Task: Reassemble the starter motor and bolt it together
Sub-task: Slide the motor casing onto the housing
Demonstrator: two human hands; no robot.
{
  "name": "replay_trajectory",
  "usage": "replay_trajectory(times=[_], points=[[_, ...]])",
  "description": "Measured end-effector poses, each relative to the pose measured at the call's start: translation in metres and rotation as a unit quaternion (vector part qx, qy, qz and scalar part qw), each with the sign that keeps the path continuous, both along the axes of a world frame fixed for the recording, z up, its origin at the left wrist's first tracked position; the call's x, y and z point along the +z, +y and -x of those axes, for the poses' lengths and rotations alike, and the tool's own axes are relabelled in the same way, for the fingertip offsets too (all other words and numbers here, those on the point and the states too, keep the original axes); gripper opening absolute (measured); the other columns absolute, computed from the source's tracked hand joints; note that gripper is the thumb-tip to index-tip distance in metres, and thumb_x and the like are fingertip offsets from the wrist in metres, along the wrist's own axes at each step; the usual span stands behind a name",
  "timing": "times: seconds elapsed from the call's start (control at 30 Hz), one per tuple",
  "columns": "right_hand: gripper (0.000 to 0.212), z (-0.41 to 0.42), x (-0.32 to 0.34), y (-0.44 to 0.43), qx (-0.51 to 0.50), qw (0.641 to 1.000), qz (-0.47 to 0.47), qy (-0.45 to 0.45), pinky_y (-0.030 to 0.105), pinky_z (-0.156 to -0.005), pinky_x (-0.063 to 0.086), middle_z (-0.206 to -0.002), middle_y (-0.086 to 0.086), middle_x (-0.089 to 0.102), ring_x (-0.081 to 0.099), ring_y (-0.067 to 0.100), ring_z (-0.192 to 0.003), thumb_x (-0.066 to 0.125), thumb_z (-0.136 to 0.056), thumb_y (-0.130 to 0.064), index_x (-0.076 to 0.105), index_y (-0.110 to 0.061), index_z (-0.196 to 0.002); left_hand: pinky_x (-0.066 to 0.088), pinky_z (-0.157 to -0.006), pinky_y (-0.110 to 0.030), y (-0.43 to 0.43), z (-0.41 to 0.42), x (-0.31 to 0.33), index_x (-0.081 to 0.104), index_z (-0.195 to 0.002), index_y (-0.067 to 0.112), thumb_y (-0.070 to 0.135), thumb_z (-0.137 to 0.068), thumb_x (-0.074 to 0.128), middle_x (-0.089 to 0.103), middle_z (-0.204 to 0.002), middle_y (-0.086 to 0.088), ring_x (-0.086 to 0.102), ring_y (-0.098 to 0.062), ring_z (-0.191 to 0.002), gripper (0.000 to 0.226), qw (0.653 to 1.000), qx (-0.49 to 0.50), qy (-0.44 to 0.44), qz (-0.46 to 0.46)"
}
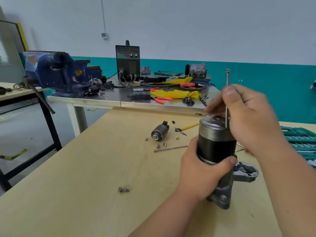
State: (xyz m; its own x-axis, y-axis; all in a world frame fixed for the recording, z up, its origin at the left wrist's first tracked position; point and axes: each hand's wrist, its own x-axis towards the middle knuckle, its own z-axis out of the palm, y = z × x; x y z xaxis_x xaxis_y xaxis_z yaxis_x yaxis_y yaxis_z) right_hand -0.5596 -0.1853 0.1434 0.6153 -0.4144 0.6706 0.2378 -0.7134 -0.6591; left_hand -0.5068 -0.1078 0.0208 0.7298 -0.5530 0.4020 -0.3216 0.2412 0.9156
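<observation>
The starter motor [215,144] stands upright on the wooden table [85,177], black body with a silver end cap on top and a grey cast nose housing [246,171] below. My left hand [200,173] is wrapped around the black body. My right hand [251,115] pinches a long through bolt [227,77], held vertical with its head up and its lower end at the cap's rim. A second long bolt [171,148] lies flat on the table. The solenoid [159,131] lies on its side further left, with small nuts and screws [160,144] around it.
A short flanged bolt [123,190] lies alone near the table's middle. A yellow-handled tool [188,127] lies behind the motor. A teal socket tray [301,142] sits at the right edge. Behind is a metal bench [109,98] with a blue vise [56,72], a welder [127,61], pliers and cables.
</observation>
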Motion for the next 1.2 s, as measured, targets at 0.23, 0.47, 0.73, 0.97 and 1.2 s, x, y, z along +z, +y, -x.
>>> replay_trajectory(times=[0.23, 0.47, 0.73, 0.97, 1.2], points=[[0.03, -0.003, -0.008, 0.003, 0.031, 0.999, 0.018, -0.032, 0.057, -0.078, 0.053, -0.083, -0.007, 0.071, 0.068, 0.021, -0.085, 0.04, -0.091, -0.046, 0.064, -0.042, -0.073, 0.059, -0.078, -0.027, 0.01, -0.009, -0.002, 0.058, -0.11, 0.042, 0.044, -0.061, 0.081, 0.07, -0.103, 0.017, 0.068, -0.004, -0.095, 0.054, 0.998, -0.058, -0.005, -0.002], [0.024, 0.01, 0.004, -0.001, 0.081, 0.996, 0.026, 0.013, 0.049, -0.082, 0.054, -0.082, -0.009, 0.071, 0.067, 0.015, -0.085, 0.05, -0.082, -0.048, 0.072, -0.043, -0.078, 0.059, -0.082, -0.037, 0.019, -0.017, -0.002, 0.062, -0.112, 0.031, 0.046, -0.058, 0.081, 0.072, -0.105, 0.005, 0.069, -0.014, -0.098, 0.059, 0.998, -0.066, -0.012, 0.005], [0.023, 0.019, 0.017, 0.002, 0.142, 0.989, 0.048, -0.007, 0.024, -0.065, 0.056, -0.074, -0.003, 0.07, 0.069, 0.012, -0.071, 0.059, -0.086, -0.019, 0.063, -0.038, -0.099, 0.059, -0.082, -0.04, 0.022, -0.022, -0.002, 0.062, -0.114, 0.026, 0.047, -0.059, 0.079, 0.073, -0.104, 0.002, 0.07, -0.017, -0.097, 0.061, 0.997, -0.072, -0.036, -0.003], [0.017, 0.021, 0.027, -0.014, 0.125, 0.969, -0.125, -0.175, 0.028, -0.052, 0.053, -0.068, -0.001, 0.067, 0.064, 0.016, -0.06, 0.049, -0.092, -0.019, 0.063, -0.028, -0.097, 0.054, -0.072, -0.019, 0.029, -0.019, -0.006, 0.063, -0.103, 0.043, 0.042, -0.056, 0.079, 0.073, -0.1, 0.009, 0.07, -0.011, -0.094, 0.049, 0.996, -0.059, -0.058, 0.023], [0.019, 0.023, 0.006, -0.012, 0.166, 0.964, -0.165, -0.126, 0.027, -0.046, 0.049, -0.062, 0.002, 0.063, 0.057, 0.018, -0.052, 0.047, -0.091, -0.018, 0.063, -0.027, -0.093, 0.049, -0.076, -0.011, 0.032, -0.018, -0.01, 0.061, -0.106, 0.041, 0.038, -0.056, 0.082, 0.072, -0.104, 0.018, 0.067, -0.001, -0.097, 0.055, 0.994, -0.024, -0.094, 0.05]])
